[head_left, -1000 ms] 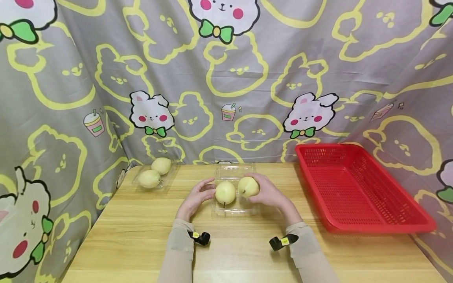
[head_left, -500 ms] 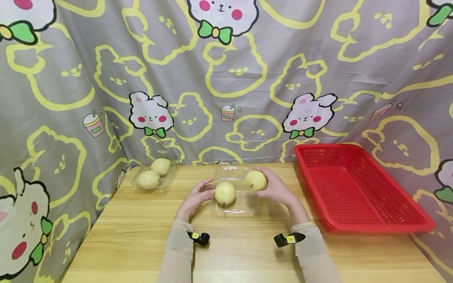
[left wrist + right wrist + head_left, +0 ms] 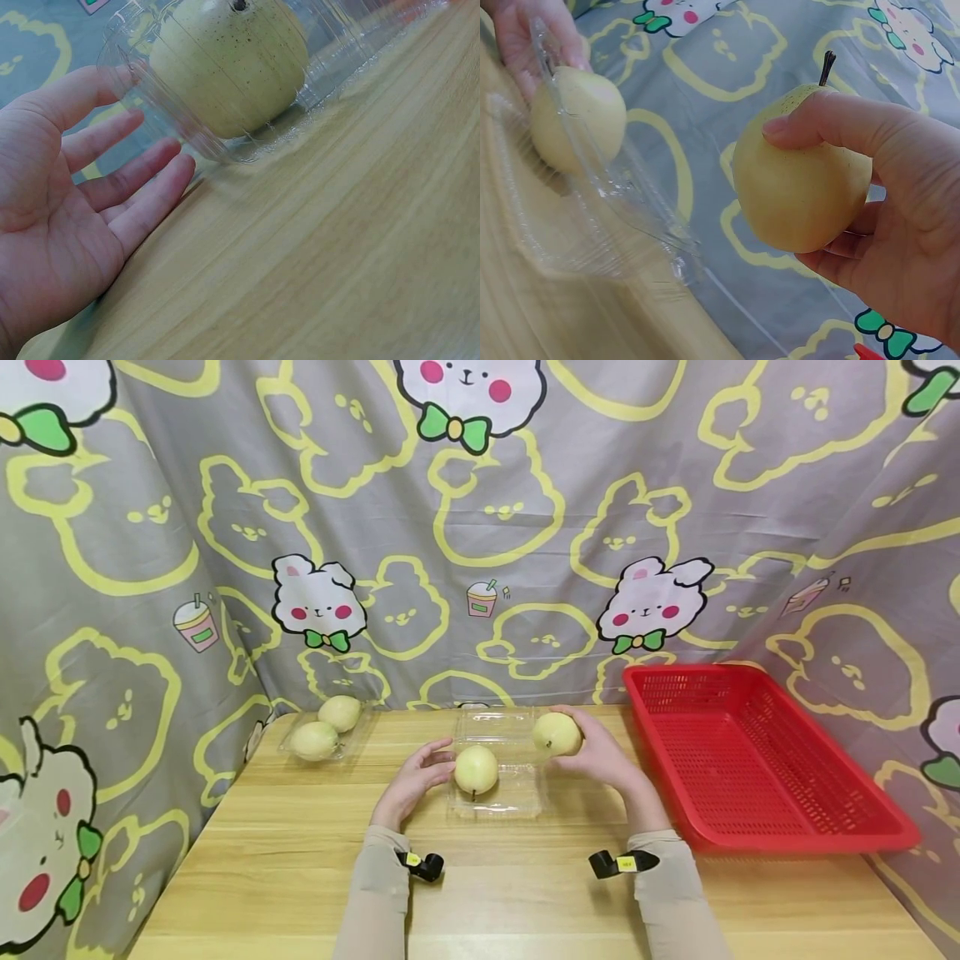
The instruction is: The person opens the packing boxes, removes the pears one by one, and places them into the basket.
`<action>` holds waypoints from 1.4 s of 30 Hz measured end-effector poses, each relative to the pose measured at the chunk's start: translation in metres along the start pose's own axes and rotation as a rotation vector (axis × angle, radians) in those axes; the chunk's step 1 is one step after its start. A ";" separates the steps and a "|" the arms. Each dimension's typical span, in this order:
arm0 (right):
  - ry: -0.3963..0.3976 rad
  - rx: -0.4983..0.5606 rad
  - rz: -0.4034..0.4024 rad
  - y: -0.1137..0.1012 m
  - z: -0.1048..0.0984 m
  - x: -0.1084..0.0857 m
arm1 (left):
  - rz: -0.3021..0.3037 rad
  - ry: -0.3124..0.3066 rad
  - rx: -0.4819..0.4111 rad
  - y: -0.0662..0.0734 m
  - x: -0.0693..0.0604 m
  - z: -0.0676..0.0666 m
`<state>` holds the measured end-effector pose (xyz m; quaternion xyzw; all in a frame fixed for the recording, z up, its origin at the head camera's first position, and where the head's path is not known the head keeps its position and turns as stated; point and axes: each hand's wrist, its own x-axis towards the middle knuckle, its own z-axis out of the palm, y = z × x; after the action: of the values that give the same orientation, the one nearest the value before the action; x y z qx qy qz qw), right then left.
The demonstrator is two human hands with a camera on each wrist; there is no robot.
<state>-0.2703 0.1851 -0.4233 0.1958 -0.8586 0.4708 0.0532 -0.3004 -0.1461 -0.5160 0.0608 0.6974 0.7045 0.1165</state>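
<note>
My right hand [image 3: 600, 753] grips a pale yellow pear [image 3: 802, 172], thumb across its top beside the dark stem. In the head view that pear is above the right side of a clear plastic clamshell box [image 3: 517, 793], which lies unfolded on the table. A second pear [image 3: 476, 770] sits in the left half of the box's near tray. Beside it, my left hand [image 3: 412, 785] has its fingers spread and relaxed, the tips at the box's left wall. The left wrist view shows these fingers [image 3: 150, 172] holding nothing; whether they touch the plastic I cannot tell.
At the table's back left stands another clear box [image 3: 352, 747] with two pears [image 3: 315, 741] in it. A red perforated plastic basket [image 3: 750, 768] takes up the right side. Behind the wooden table [image 3: 495, 893] hangs a patterned grey curtain [image 3: 517, 543].
The right hand has lifted its pear from the right half of the box and carried it up and to the right. My left hand and the other pear have stayed in place.
</note>
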 end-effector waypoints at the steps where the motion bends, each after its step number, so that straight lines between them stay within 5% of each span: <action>1: 0.003 -0.001 -0.001 0.000 -0.001 0.000 | 0.002 -0.002 0.000 0.000 0.000 0.000; 42: 0.140 -0.042 -0.003 -0.021 -0.052 -0.012 | -0.004 -0.046 0.012 0.003 0.000 0.000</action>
<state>-0.2556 0.2219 -0.3812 0.1626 -0.8622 0.4651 0.1180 -0.3010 -0.1460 -0.5134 0.0762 0.6988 0.6986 0.1336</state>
